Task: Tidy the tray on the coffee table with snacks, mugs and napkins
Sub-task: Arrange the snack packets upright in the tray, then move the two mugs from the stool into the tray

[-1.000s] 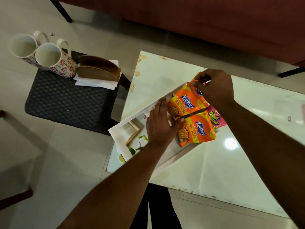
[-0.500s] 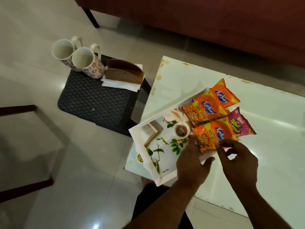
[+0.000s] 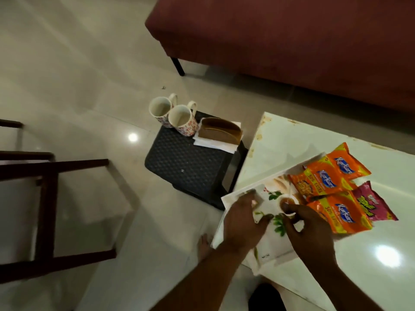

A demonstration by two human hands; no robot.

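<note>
So the white leaf-print tray [image 3: 274, 247] sits on the near left corner of the glossy white surface [image 3: 303, 142], turned at an angle. Three orange snack packets are piled at its right end, partly hanging off the rim. All three say "Kurkure" in a blue logo: the top one [image 3: 347, 163], the middle one [image 3: 323, 182] and the lower one [image 3: 341, 215]. The last two also have "50% EXTRA" on a yellow band. A pink packet [image 3: 371, 204] pokes out from under the lower one. Its yellow-green lettering is too smeared for me to read. There's also a tiny dark mark near the tray's front edge that I can't make out.

The left hand [image 3: 243, 221] is over the tray's left part, fingers [image 3: 251, 195] spread with the thumb out to the side. It's blurry, so I can't tell if it's actually touching. The right hand [image 3: 311, 231] hovers next to it, fingers loosely bent and apart, holding nothing, with one fingertip at the printed cup.

The two floral mugs [image 3: 171, 115] stand touching each other on a dark stool [image 3: 190, 169] just left of the table. A brown napkin holder [image 3: 220, 131] sits there too, on top of white napkins [image 3: 213, 145].
</note>
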